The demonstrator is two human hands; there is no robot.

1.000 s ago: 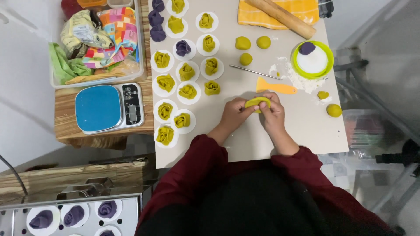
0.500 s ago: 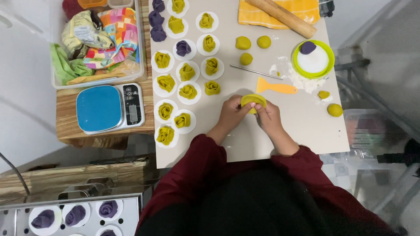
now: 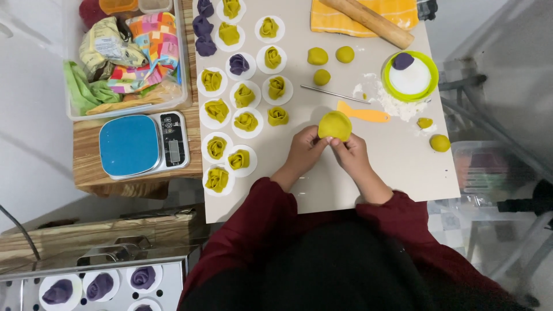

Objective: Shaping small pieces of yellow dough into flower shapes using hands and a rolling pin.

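Since the yellow dough disc [image 3: 335,125] looks soft and light (easily dented), your left hand [image 3: 305,151] and right hand [image 3: 349,154] should pinch its near edge gently above the table [image 3: 397,155], their grip narrow.

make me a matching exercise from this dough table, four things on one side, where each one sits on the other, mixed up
Things:
1. rolling pin
2. kitchen scale
3. purple dough piece
4. yellow dough disc

Places:
A. on the white plate with the green rim
B. pinched between the left hand and right hand
C. on the orange cloth at the far edge of the table
D. on the wooden board left of the table

Pairs: 1-C, 2-D, 3-A, 4-B
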